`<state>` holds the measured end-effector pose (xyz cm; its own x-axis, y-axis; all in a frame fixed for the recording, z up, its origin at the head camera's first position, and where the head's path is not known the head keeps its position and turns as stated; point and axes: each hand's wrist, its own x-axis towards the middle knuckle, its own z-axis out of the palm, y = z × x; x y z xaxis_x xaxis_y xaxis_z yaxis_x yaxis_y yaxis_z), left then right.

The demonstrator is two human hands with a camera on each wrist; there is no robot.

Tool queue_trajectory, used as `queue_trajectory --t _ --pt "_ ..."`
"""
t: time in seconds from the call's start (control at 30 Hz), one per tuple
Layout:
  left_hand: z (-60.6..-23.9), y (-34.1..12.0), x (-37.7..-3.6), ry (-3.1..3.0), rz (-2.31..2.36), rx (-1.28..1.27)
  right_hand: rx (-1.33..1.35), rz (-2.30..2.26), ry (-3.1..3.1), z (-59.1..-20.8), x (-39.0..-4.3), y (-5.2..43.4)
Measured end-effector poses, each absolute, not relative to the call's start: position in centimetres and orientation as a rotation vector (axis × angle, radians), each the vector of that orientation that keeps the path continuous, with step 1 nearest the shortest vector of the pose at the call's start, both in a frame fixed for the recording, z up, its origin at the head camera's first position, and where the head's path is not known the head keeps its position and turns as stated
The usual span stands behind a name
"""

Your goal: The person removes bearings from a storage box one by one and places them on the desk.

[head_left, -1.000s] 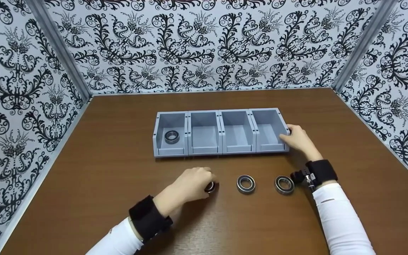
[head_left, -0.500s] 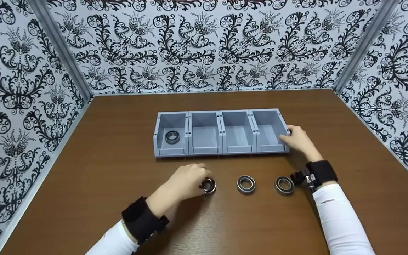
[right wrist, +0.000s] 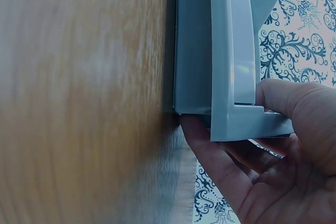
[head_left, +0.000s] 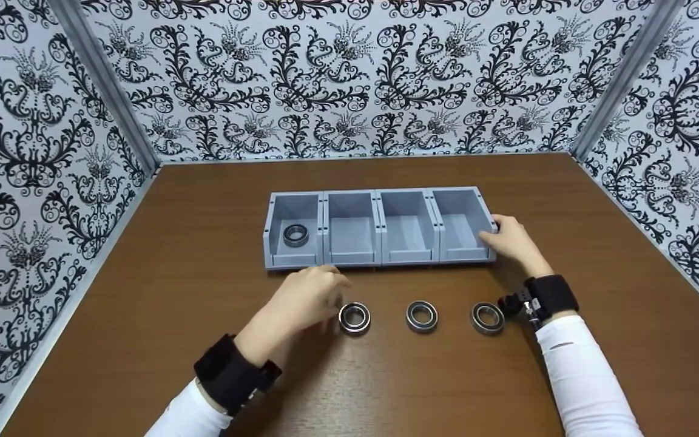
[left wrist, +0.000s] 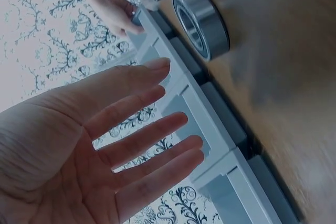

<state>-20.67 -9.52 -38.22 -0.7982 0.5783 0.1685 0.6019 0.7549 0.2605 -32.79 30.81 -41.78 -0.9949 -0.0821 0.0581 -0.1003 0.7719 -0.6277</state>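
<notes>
Just left of the nearest ball bearing point(head_left: 354, 318), my left hand point(head_left: 308, 296) hovers above the table with nothing in it. In the left wrist view the fingers of the left hand point(left wrist: 105, 140) are spread and fairly straight, apart from the bearing point(left wrist: 202, 23). My right hand point(head_left: 514, 241) grips the right end wall of a row of grey storage bins point(head_left: 349, 259). The right wrist view shows that hand's thumb point(right wrist: 281, 95) inside the bin wall point(right wrist: 252, 124) and the fingers outside and under it. Another bearing point(head_left: 295, 235) lies in the leftmost bin.
Two more bearings lie in line on the brown table point(head_left: 216, 230): a middle bearing point(head_left: 422, 317) and a right bearing point(head_left: 487, 318) close to the right wrist camera point(head_left: 512, 302). Patterned walls point(head_left: 349, 79) enclose the table at the back and sides.
My left hand has let go of the left bearing, which shifted slightly left and now lies on the table, and has drawn back to the left. The right hand stays on the bin.
</notes>
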Motion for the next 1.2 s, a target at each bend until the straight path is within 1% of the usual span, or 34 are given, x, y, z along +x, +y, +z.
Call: queue_trajectory --t 0.67,1.2 --pt "-37.5 -11.6 -22.8 -2.943 -0.545 -0.733 0.153 0.99 -2.924 -41.8 -32.8 30.7" --pt "-36.5 -12.9 -24.9 -2.993 -0.458 -0.611 0.162 1.008 -2.916 -41.8 -32.7 30.7"
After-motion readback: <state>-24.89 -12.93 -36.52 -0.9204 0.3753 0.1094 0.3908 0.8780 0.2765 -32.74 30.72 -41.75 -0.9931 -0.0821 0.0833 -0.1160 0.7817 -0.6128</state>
